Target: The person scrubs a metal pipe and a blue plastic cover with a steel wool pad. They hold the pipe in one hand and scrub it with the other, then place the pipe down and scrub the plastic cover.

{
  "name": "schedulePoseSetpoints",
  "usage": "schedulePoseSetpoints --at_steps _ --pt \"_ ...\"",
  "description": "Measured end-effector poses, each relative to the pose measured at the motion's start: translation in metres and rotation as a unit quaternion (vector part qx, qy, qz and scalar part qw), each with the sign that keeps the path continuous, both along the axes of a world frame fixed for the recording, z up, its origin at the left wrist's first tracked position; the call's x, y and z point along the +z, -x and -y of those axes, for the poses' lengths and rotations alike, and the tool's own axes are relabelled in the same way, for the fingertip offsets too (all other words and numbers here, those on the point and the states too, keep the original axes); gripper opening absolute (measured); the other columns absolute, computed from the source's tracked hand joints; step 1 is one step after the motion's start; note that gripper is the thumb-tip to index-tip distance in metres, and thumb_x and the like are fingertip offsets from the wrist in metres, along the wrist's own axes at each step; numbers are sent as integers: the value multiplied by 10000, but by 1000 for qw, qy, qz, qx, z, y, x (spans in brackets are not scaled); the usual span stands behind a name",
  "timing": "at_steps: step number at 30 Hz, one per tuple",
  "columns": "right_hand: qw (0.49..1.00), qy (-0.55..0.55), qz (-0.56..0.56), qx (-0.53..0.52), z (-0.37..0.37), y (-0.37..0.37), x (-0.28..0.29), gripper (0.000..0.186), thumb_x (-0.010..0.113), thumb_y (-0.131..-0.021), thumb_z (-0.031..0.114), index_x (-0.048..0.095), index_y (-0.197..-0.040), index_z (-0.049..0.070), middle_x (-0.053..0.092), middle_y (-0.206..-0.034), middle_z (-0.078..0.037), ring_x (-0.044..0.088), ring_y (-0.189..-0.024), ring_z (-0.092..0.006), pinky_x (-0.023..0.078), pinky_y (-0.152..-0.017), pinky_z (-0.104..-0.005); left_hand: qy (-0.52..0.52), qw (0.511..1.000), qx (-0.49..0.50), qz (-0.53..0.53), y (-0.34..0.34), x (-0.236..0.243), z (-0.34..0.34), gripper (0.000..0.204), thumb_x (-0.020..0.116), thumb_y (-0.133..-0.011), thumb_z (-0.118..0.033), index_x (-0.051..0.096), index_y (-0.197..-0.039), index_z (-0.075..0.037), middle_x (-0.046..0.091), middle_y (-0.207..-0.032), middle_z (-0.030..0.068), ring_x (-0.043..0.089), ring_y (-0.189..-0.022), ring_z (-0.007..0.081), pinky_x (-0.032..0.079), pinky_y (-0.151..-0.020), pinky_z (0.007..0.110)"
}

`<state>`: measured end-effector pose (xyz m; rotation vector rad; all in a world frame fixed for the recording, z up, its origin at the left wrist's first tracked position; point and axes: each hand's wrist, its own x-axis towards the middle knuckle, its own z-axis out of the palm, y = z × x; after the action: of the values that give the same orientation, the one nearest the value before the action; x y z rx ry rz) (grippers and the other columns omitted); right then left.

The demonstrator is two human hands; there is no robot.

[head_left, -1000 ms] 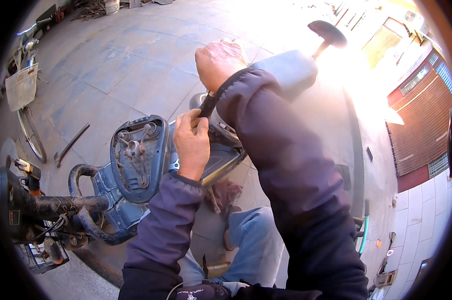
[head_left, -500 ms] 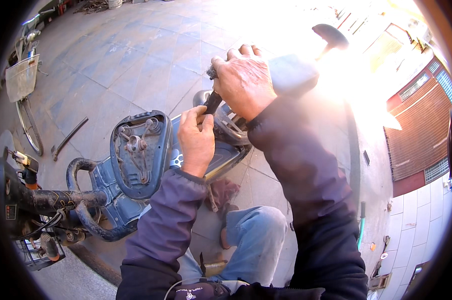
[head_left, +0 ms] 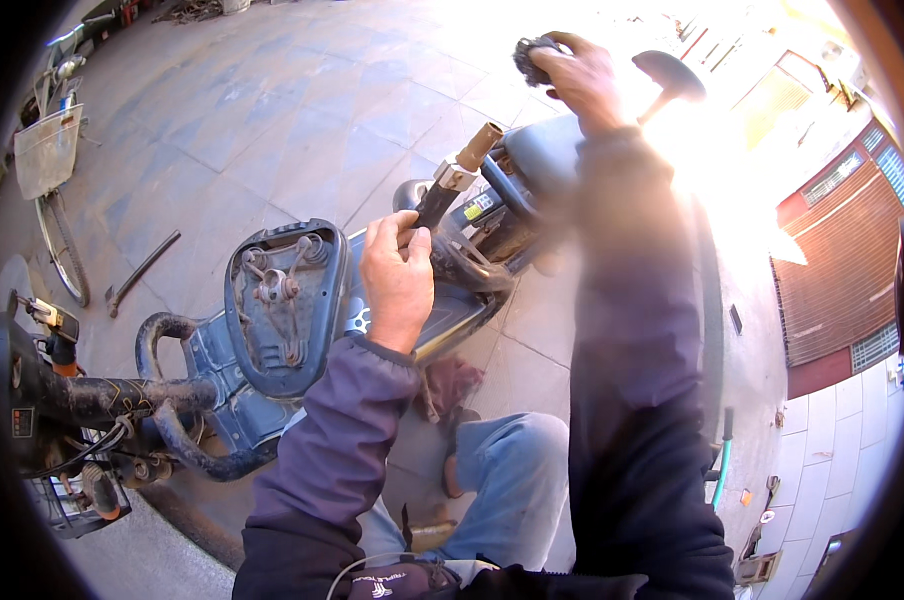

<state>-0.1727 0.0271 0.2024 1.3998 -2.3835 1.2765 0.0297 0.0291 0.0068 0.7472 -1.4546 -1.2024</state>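
Note:
My left hand (head_left: 397,285) has its fingertips closed on a black tube (head_left: 434,208) that rises at a slant from the electric bike's frame (head_left: 472,262). Above those fingers sits a silver clamp collar (head_left: 456,176), and a brownish bare pipe end (head_left: 480,146) sticks out of it. Up and to the right, away from the pipe, my right hand (head_left: 584,85) grips a dark, fuzzy wad of steel wool (head_left: 535,60). An upturned saddle (head_left: 285,300), its springs and clamp showing, rests on the bike's blue footboard (head_left: 197,350).
A loose dark bar (head_left: 144,272) lies on the paving, left of the saddle. Farther left stands a bicycle with a pale basket (head_left: 48,152). Handlebar parts (head_left: 67,400) fill the near left. A reddish cloth (head_left: 452,387) lies by my foot. Glare washes out the upper right.
My right hand has moved up and to the right with the steel wool, uncovering the clamp collar and pipe end. My left hand stays on the tube.

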Motion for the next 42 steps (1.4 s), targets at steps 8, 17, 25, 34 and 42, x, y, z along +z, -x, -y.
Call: schedulePoseSetpoints --at_steps 8,17,25,34,42 --pt "832 160 490 204 -51 -18 -123 431 583 -948 66 487 -1357 -27 623 -1191 -129 648 -1012 -209 586 -831 -372 14 1000 1 14 4 -4 -1 207 643 -868 -13 629 -1068 38 621 -999 127 674 -852 214 534 -744 320" --pt "789 120 489 352 -6 -14 -133 435 523 -968 61 480 -1401 55 641 -1101 -105 641 -978 -199 528 -891 -385 10 1000 3 16 6 -7 -1 200 636 -870 -2 628 -1066 40 613 -995 124 674 -839 215 534 -742 311" --pt "785 174 513 300 -20 -8 -149 371 534 -972 67 528 -1341 29 631 -1172 -120 619 -1046 -229 516 -900 -403 -3 1000 -5 17 6 -4 -1 188 639 -870 -5 631 -1053 38 611 -993 125 674 -846 218 539 -749 311" --pt "847 208 427 237 -73 -43 -145 324 579 -941 12 597 -1264 10 651 -1112 -58 628 -950 -128 538 -849 -274 -9 1000 -5 9 6 -6 -1 187 637 -874 -11 632 -1054 38 607 -998 124 670 -854 217 536 -760 311" --pt "912 214 332 110 -64 -70 -143 325 598 -946 50 586 -1265 -15 656 -1009 -64 606 -815 -80 530 -711 -236 10 999 4 34 7 -4 -3 191 640 -867 -8 636 -1054 34 611 -1000 122 673 -856 214 538 -759 316"
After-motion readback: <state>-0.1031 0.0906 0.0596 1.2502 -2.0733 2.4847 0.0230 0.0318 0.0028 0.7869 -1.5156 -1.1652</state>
